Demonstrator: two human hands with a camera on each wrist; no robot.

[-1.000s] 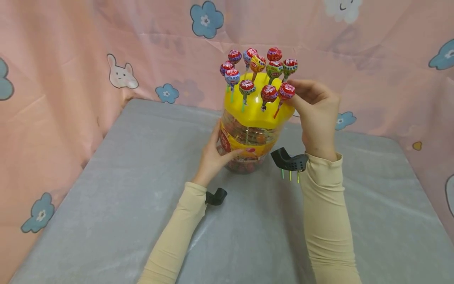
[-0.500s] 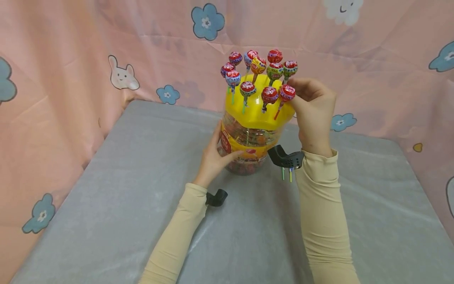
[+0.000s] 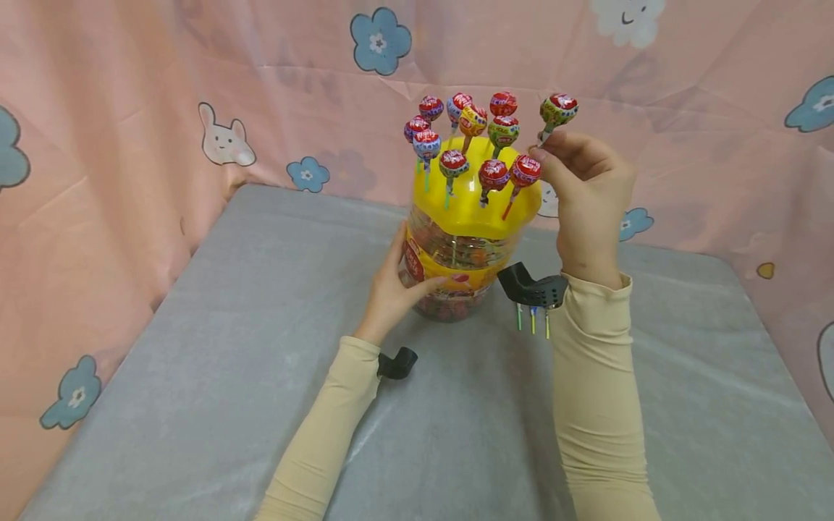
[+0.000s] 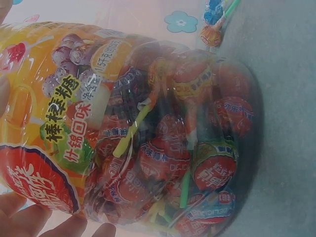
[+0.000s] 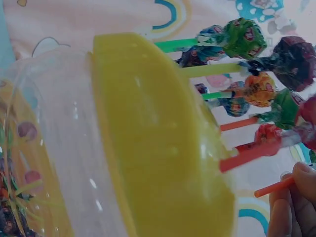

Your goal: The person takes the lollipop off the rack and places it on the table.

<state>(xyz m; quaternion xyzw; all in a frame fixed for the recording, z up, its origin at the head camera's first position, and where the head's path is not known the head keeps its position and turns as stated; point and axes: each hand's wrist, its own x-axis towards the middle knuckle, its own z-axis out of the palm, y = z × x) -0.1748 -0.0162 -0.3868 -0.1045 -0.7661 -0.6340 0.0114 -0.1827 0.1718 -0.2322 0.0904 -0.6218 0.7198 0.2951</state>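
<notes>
A clear candy jar (image 3: 495, 278) full of wrapped lollipops stands on the table, slightly tilted in the head view. Several lollipops stick up from its yellow lid (image 3: 472, 217). My left hand (image 3: 392, 289) grips the jar's lower left side, thumb across the front label (image 4: 74, 123). To the right of the lid, my right hand (image 3: 591, 202) pinches the stick of a green-and-red wrapped lollipop (image 3: 558, 111). In the right wrist view, the free end of its orange stick (image 5: 274, 187) is apart from the lid. A red lollipop (image 3: 525, 170) stands closest to that hand.
More lollipops (image 4: 212, 24) lie on the grey tabletop (image 3: 260, 304) beside the jar; in the head view only their sticks (image 3: 533, 322) show below the black right wrist camera (image 3: 531, 288). A pink patterned curtain (image 3: 287, 87) hangs behind and around the table.
The green-and-red lollipop, earlier standing at the lid's right edge, is now out of the lid, up and to the right in my right hand. My left hand and the jar have stayed put.
</notes>
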